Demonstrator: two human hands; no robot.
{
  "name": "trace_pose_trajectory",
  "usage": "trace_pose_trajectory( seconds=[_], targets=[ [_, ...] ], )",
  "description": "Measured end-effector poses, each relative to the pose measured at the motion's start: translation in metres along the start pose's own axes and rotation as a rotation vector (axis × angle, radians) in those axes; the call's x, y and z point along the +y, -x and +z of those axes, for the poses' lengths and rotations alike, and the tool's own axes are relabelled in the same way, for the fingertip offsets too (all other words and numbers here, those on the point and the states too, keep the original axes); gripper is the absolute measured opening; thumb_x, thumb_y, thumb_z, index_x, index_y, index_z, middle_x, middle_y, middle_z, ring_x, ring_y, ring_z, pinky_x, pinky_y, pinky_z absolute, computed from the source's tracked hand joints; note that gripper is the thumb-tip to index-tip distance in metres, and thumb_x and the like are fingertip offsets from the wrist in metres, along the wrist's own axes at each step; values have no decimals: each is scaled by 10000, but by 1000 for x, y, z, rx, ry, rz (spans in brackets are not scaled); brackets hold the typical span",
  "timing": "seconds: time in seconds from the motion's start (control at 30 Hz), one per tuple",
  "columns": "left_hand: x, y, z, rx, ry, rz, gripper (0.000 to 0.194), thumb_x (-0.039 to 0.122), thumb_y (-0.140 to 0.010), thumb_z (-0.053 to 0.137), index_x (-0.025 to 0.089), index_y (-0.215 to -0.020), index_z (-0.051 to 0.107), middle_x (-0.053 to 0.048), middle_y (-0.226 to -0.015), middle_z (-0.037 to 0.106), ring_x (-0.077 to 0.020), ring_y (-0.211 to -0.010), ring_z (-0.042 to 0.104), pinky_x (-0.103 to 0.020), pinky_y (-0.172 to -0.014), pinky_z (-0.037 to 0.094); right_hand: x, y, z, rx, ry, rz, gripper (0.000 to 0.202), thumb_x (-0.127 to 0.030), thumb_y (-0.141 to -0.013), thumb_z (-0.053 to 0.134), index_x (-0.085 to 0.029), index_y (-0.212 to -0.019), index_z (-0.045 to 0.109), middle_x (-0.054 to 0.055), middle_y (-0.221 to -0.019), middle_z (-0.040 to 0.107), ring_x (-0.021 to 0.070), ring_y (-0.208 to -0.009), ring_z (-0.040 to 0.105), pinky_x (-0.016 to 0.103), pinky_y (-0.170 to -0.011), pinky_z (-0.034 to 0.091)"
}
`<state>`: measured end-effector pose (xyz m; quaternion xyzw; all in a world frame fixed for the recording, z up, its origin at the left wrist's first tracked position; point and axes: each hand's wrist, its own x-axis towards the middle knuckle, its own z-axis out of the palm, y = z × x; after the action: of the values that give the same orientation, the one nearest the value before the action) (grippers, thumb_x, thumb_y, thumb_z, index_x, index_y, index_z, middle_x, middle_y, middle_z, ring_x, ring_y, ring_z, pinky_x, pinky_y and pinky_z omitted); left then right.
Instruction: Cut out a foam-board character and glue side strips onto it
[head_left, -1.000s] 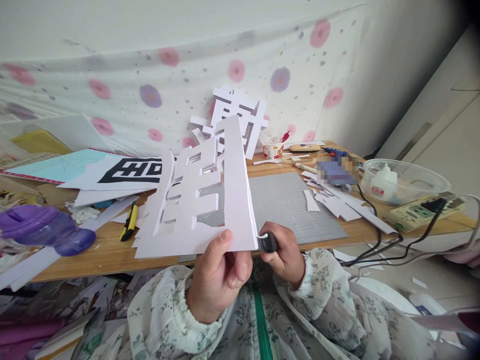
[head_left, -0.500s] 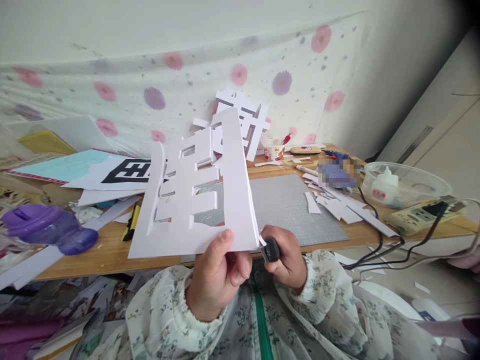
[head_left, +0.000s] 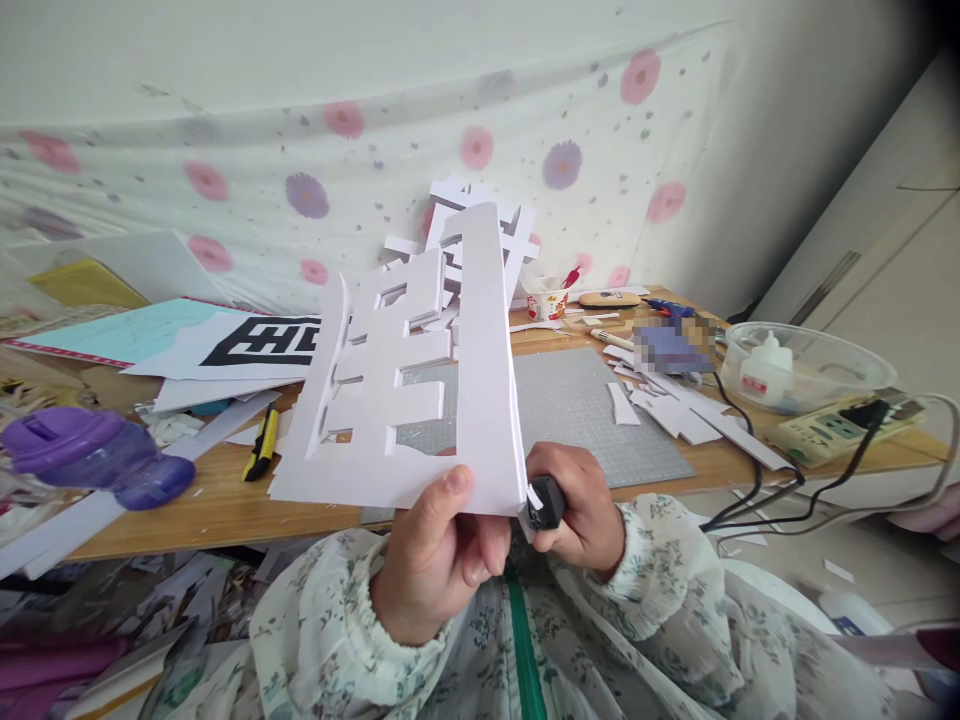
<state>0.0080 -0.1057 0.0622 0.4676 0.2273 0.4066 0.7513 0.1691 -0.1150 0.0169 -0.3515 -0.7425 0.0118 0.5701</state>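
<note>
Head view: the left hand (head_left: 446,560) has its grip clamped on the lower edge of the white board (head_left: 484,400), thumb flat on the near face and fingers curled below and behind. The board stands tilted up above the worktop (head_left: 217,520), in front of the mat (head_left: 574,410), with several openings cut through it. The right hand (head_left: 577,510) has its grip closed round a black tool (head_left: 549,502), whose metal end sits at the board's lower right corner; a white sliver (head_left: 534,496) shows there, and whether the metal touches the board I cannot tell. Behind the board, a white cutout (head_left: 517,250) leans at the curtain (head_left: 375,220), near a small tub (head_left: 547,304). Scraps (head_left: 679,405) lie partly over the mat's right side, with a clear bowl (head_left: 847,370) holding a bottle (head_left: 766,372) farther right. Left of the board lie a yellow knife (head_left: 260,447), a print (head_left: 262,343) in black and a purple cup (head_left: 75,445).
</note>
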Motion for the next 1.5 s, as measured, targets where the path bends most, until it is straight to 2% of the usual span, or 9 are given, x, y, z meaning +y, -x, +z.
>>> trace_pose_trajectory(
  seconds=[0.17, 0.3, 0.53, 0.67, 1.0, 1.17, 1.4, 1.5],
  targets=[
    [0, 2, 0, -79, 49, -17, 670, 604, -798, 655, 171, -318, 480, 27, -268, 248, -42, -265, 236, -280, -346, 43, 1, -2, -1, 21, 27, -54, 512, -726, -927, 399, -236, -805, 490, -31, -586, 472, 135, -486, 427, 278, -497, 303],
    [-2, 5, -1, -124, 70, -31, 656, 587, -823, 632, 169, -334, 505, 29, -269, 239, -38, -269, 238, -275, -352, 57, 1, -3, -1, 46, 44, -83, 493, -711, -934, 406, -239, -814, 487, -30, -586, 474, 138, -484, 432, 280, -497, 301],
    [-5, 4, -5, -139, 33, -58, 697, 609, -825, 601, 185, -302, 420, 25, -254, 181, -57, -269, 207, -285, -331, 80, 7, 1, -1, 37, 50, -67, 505, -716, -930, 406, -233, -823, 509, -25, -589, 484, 141, -488, 440, 282, -499, 309],
    [-8, 4, -7, -158, 45, -52, 685, 591, -840, 593, 187, -308, 443, 26, -257, 199, -55, -268, 219, -276, -322, 88, 13, 7, 1, 32, 39, -21, 501, -711, -929, 416, -231, -827, 516, -15, -600, 504, 145, -501, 457, 281, -501, 327],
    [-10, 2, -10, -35, 3, -22, 639, 611, -788, 657, 177, -338, 528, 22, -257, 279, -52, -256, 243, -270, -321, 75, 10, 1, 0, 27, 31, -83, 486, -700, -937, 418, -238, -807, 492, -27, -594, 485, 139, -494, 429, 283, -498, 299],
    [-7, 2, -9, -91, 31, -16, 570, 574, -800, 668, 180, -403, 559, 27, -275, 351, -50, -240, 231, -250, -284, 79, 9, 0, -2, 25, 44, -110, 485, -695, -941, 412, -236, -807, 492, -26, -590, 477, 142, -495, 428, 287, -504, 291],
    [-16, 4, -13, -225, 34, -31, 649, 578, -866, 571, 185, -357, 480, 30, -249, 279, -56, -228, 210, -244, -256, 90, 9, 1, 2, 102, 65, -143, 501, -711, -935, 405, -231, -837, 508, -28, -588, 488, 144, -489, 449, 279, -494, 323],
    [-22, 6, -15, -239, 51, -19, 653, 556, -885, 557, 174, -359, 494, 29, -249, 280, -55, -229, 216, -236, -257, 94, 15, 8, 3, 88, 45, -84, 540, -752, -905, 408, -231, -832, 530, -14, -602, 516, 155, -512, 478, 288, -512, 357]
  ],
)
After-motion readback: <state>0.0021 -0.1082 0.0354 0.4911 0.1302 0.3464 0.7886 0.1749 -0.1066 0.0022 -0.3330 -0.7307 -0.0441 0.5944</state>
